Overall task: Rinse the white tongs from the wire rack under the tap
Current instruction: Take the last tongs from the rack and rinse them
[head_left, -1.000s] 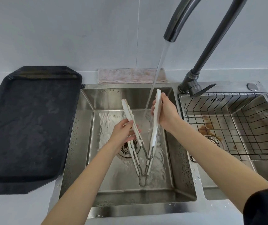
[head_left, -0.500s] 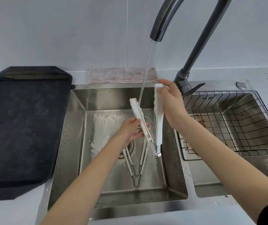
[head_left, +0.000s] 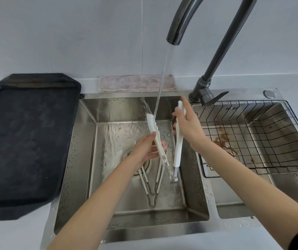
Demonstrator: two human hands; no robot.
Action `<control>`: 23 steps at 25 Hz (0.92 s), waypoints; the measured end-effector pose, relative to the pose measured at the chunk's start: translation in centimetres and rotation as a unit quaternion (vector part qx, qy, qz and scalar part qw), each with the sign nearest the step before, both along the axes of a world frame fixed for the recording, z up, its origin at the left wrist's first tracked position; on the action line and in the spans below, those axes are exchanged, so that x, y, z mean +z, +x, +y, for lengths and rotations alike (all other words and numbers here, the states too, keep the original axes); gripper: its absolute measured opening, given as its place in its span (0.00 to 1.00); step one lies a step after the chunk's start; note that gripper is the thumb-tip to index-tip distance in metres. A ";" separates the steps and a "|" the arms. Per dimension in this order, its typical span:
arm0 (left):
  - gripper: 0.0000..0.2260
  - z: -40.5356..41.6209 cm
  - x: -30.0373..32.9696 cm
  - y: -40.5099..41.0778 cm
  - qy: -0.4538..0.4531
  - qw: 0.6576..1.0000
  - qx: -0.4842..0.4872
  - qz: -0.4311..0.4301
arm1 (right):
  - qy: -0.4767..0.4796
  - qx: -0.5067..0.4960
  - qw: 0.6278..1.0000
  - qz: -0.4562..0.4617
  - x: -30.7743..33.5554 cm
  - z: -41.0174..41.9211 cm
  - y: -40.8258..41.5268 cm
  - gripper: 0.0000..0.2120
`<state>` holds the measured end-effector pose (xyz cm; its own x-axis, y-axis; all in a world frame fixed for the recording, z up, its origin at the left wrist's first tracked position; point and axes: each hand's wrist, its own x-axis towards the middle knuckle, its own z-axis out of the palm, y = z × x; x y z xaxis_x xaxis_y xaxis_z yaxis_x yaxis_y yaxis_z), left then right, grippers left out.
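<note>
two hands: both over the left sink basin [head_left: 83, 159], each holding a white piece of the tongs.
left hand [head_left: 145, 150]: fingers curled round a white tong arm [head_left: 156, 136], thumb on top; the arm tilts up and back, its tip in the water stream.
right hand [head_left: 188, 123]: fingers wrapped round a second white tong arm [head_left: 178, 150], held close to upright, a metal end showing below the white part.
separation: the two white arms are apart, not touching; whether they are joined anywhere cannot be told.
wire frame [head_left: 151, 186]: a v-shaped metal piece with white sleeves lies on the basin floor, point toward the viewer, upper ends hidden under the left hand.
tap [head_left: 216, 51]: dark, arched, running; the stream [head_left: 162, 83] falls onto the tip of the left-hand arm.
basin floor: wet, water sheeting near the drain [head_left: 128, 154].
wire rack [head_left: 263, 134]: black, seated in the right basin, brown stains beneath it.
black tray [head_left: 24, 141]: on the counter left of the sink.
cloth [head_left: 135, 83]: pinkish, folded, behind the sink against the wall.
</note>
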<state>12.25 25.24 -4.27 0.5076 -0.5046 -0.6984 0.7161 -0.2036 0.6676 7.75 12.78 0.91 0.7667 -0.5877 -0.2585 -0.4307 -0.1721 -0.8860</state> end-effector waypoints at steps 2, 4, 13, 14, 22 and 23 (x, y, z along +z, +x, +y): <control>0.12 0.2 0.0 0.4 -0.006 1.000 0.025 0.010 | 0.045 -0.034 0.998 0.002 -0.9 -0.3 0.0 0.24; 0.12 0.0 0.1 0.7 -0.006 0.999 0.045 0.011 | 0.115 -0.083 0.990 -0.006 -2.1 -0.7 -0.1 0.23; 0.02 -1.3 2.5 2.5 -0.108 0.989 0.094 0.028 | 0.485 -0.218 0.846 -0.046 -5.9 -0.1 -0.4 0.21; 0.03 -1.3 2.5 2.6 -0.107 0.991 0.081 0.017 | 0.490 -0.217 0.843 -0.043 -6.2 0.0 -0.3 0.21; 0.12 -0.6 2.4 2.0 -0.059 0.986 0.014 -0.154 | 0.462 -0.206 0.863 -0.002 -7.0 -0.3 0.5 0.22; 0.12 -0.5 2.5 1.9 -0.054 0.983 0.010 -0.174 | 0.454 -0.207 0.867 -0.012 -6.8 -0.4 0.5 0.21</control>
